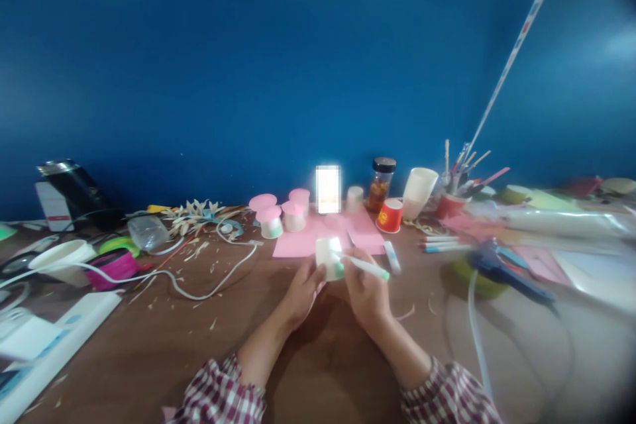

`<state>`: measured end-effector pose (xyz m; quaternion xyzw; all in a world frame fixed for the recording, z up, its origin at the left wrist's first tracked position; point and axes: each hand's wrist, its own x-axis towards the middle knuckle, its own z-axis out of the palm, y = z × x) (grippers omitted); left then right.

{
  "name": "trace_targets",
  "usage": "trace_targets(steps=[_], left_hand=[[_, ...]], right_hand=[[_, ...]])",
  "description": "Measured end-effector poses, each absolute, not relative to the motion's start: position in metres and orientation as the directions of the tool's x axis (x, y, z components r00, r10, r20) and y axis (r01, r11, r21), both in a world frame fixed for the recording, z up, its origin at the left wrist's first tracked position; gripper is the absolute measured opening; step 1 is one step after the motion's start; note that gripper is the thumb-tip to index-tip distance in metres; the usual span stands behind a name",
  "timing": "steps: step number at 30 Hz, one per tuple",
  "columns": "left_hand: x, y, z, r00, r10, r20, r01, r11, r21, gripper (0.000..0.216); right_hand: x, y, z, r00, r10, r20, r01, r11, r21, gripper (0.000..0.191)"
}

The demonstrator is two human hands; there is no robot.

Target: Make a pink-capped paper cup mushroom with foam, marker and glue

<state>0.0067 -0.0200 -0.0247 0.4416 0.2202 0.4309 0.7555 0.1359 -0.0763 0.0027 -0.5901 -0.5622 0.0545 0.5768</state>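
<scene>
My left hand (301,291) is closed around a small white paper cup (328,255), held just above the brown table (149,344). My right hand (366,291) grips a white marker with a green end (365,266), its tip resting against the cup's side. A sheet of pink paper (303,242) lies right behind both hands, with a loose white pen cap (391,256) beside it.
Several pink-topped small cups (278,212) stand behind the pink paper. A lidded jar (381,183), a red cup (390,215), a white cup (419,192) and a brush pot (450,202) line the blue wall. A blue glue gun (501,271) lies right; white cable (199,285) and scraps lie left.
</scene>
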Motion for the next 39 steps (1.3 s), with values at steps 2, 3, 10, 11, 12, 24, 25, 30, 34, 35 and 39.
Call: trace_targets(steps=[2, 3, 10, 11, 12, 24, 25, 30, 34, 35, 39], left_hand=[[0.0069, -0.0199, -0.0250, 0.534, 0.844, 0.056, -0.463, 0.236, 0.855, 0.040], [0.0070, -0.0198, -0.0252, 0.532, 0.844, 0.060, -0.467, 0.234, 0.853, 0.040], [0.0065, -0.0195, -0.0259, 0.524, 0.850, 0.051, -0.456, 0.230, 0.860, 0.040], [0.0064, -0.0196, -0.0258, 0.522, 0.852, 0.047, -0.452, 0.230, 0.862, 0.040], [0.0063, -0.0196, -0.0258, 0.521, 0.852, 0.042, -0.448, 0.231, 0.864, 0.040], [0.0060, -0.0187, -0.0274, 0.526, 0.849, 0.052, -0.450, 0.225, 0.864, 0.038], [0.0059, -0.0188, -0.0271, 0.524, 0.850, 0.051, -0.449, 0.225, 0.864, 0.038], [0.0059, -0.0183, -0.0276, 0.511, 0.858, 0.049, -0.450, 0.218, 0.866, 0.038], [0.0062, -0.0178, -0.0277, 0.502, 0.864, 0.043, -0.454, 0.221, 0.863, 0.039], [0.0061, -0.0180, -0.0273, 0.503, 0.863, 0.042, -0.452, 0.221, 0.864, 0.039], [0.0054, -0.0190, -0.0257, 0.508, 0.860, 0.041, -0.446, 0.222, 0.867, 0.039]], right_hand=[[0.1359, -0.0764, 0.0025, 0.362, 0.729, 0.580, 0.598, 0.295, -0.745, 0.018], [0.1359, -0.0764, 0.0023, 0.362, 0.732, 0.577, 0.599, 0.292, -0.746, 0.018], [0.1363, -0.0763, 0.0024, 0.358, 0.723, 0.590, 0.610, 0.297, -0.734, 0.019], [0.1363, -0.0764, 0.0024, 0.356, 0.727, 0.587, 0.611, 0.295, -0.735, 0.019], [0.1364, -0.0765, 0.0024, 0.354, 0.731, 0.584, 0.612, 0.291, -0.735, 0.019], [0.1356, -0.0770, 0.0027, 0.358, 0.733, 0.578, 0.628, 0.269, -0.730, 0.019], [0.1356, -0.0769, 0.0026, 0.358, 0.733, 0.578, 0.630, 0.268, -0.729, 0.019], [0.1356, -0.0765, 0.0013, 0.357, 0.741, 0.568, 0.635, 0.253, -0.730, 0.019], [0.1355, -0.0768, 0.0012, 0.352, 0.744, 0.567, 0.642, 0.249, -0.725, 0.020], [0.1354, -0.0771, 0.0012, 0.351, 0.744, 0.569, 0.643, 0.250, -0.724, 0.020], [0.1353, -0.0776, 0.0010, 0.356, 0.741, 0.570, 0.644, 0.248, -0.724, 0.019]])
